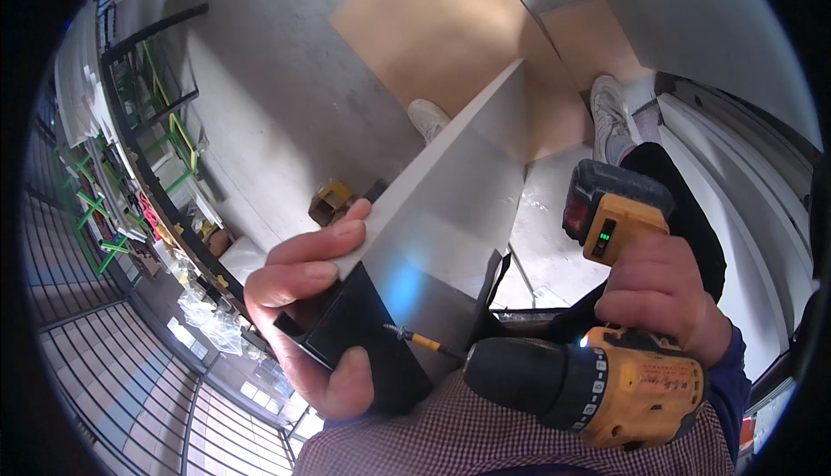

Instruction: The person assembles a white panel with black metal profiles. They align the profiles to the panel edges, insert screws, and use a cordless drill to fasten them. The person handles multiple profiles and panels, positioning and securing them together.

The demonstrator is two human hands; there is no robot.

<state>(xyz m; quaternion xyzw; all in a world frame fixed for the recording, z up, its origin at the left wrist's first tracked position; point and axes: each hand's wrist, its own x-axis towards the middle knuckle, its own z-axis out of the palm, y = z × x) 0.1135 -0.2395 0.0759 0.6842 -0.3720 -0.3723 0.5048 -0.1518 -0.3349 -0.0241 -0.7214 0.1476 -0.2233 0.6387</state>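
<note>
My right hand (658,294) is wrapped round the grip of a yellow and black cordless drill (645,385), its chuck facing left. A driver bit (424,341) projects from the chuck, with a small screw (396,330) at its tip, against or very near a black end piece (368,355). That piece sits at the near end of a long grey-white panel (467,182), which slants away from me. My left hand (299,284) is closed round this end, fingers over the panel's edge and thumb on the black piece. A blue-white light spot falls beside the screw.
Below lie brown board sheets (433,26) on a grey concrete floor (260,69), with a white shoe on each side of the panel. Long white panels (727,216) are stacked at right. A small yellow tool (331,201) lies on the floor. A black-framed rack (164,190) with clutter stands left.
</note>
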